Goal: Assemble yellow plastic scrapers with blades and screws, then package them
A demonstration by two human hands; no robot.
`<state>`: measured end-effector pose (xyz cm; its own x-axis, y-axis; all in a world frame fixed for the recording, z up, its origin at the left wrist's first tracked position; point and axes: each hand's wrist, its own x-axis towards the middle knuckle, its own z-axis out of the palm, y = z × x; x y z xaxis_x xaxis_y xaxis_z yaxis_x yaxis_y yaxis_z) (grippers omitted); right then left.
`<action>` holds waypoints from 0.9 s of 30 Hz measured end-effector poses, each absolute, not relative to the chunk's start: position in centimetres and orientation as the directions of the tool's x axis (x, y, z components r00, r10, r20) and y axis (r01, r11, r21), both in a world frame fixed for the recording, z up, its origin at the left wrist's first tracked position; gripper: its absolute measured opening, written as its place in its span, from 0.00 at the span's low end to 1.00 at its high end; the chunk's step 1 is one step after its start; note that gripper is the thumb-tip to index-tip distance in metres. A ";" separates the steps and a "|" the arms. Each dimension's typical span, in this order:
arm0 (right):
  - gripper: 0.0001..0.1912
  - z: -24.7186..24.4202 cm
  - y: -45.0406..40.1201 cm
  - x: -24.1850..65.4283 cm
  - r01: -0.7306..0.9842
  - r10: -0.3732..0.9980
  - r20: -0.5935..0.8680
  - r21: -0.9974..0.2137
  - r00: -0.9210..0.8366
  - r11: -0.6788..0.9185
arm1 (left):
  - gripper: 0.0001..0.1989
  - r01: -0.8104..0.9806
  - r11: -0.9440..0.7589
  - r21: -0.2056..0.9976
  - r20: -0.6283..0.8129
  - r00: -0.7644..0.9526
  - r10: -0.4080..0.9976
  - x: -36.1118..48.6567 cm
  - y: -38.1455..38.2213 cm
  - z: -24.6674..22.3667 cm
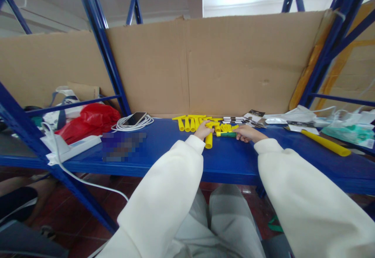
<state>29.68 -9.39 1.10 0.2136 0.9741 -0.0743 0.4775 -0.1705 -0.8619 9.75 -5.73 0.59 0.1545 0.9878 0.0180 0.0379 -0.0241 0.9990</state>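
Note:
On the blue shelf, my left hand [202, 130] is closed around a yellow T-shaped plastic piece [209, 141], whose tube points toward me. My right hand [247, 133] grips a green-handled tool [227, 134] with a yellow end, lying level and pointing at the piece; its tip, close to the left fingers, is too small to make out. Behind my left hand stands a row of similar yellow T-shaped pieces [186, 124]. Small yellow parts [225, 127] lie in a heap between my hands, just beyond the tool.
Black-and-white cards [254, 115] lie behind my right hand. Farther right are a long yellow tube [326, 143] and plastic bags [351, 133]. To the left are a phone [135, 119] on a coiled white cable [119, 124], a power strip [79, 148] and a red bag [90, 119]. Cardboard [234, 63] backs the shelf.

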 end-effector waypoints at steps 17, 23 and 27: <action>0.13 -0.6 -5.8 34.9 0.592 0.685 0.379 -0.801 0.623 -0.096 | 0.21 0.096 -0.037 0.995 0.028 0.096 0.995 9.6 -5.6 0.4; 0.22 -0.9 -5.0 35.6 0.547 0.622 0.372 -0.830 0.689 -0.110 | 0.15 0.063 -0.038 0.997 0.032 0.103 0.994 9.7 -4.9 0.2; 0.25 -1.1 -4.9 35.8 0.448 0.653 0.300 -0.891 0.696 -0.068 | 0.14 0.083 -0.042 0.996 0.036 0.081 0.996 9.6 -4.9 0.2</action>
<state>35.84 -4.85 -1.10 0.6958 0.6526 0.3000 0.4482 -0.0682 -0.8913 9.61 -4.90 0.21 0.0807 0.9961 0.0355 0.0833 -0.0423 0.9956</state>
